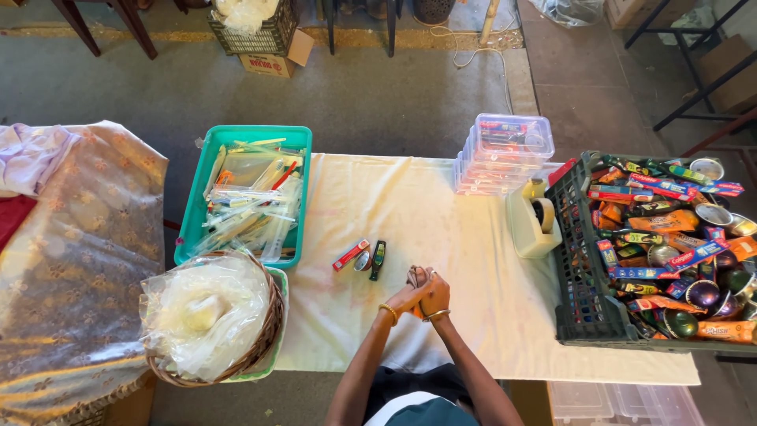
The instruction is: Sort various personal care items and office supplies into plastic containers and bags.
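My left hand (404, 298) and my right hand (434, 293) are pressed together over the white cloth-covered table (473, 260), near its front edge. Both close on a small item (415, 275) whose greyish tip shows above the fingers; what it is I cannot tell. Just left of my hands lie a small red box (350, 255), a round shiny tin (362, 261) and a dark slim tube (378, 259).
A green tray (189, 221) of clear wrapped packets sits at the left, a wicker basket (272, 319) of plastic bags in front of it. Stacked clear lidded boxes (505, 150), a tape dispenser (533, 219) and a dark crate (576, 284) of boxes and tins stand right.
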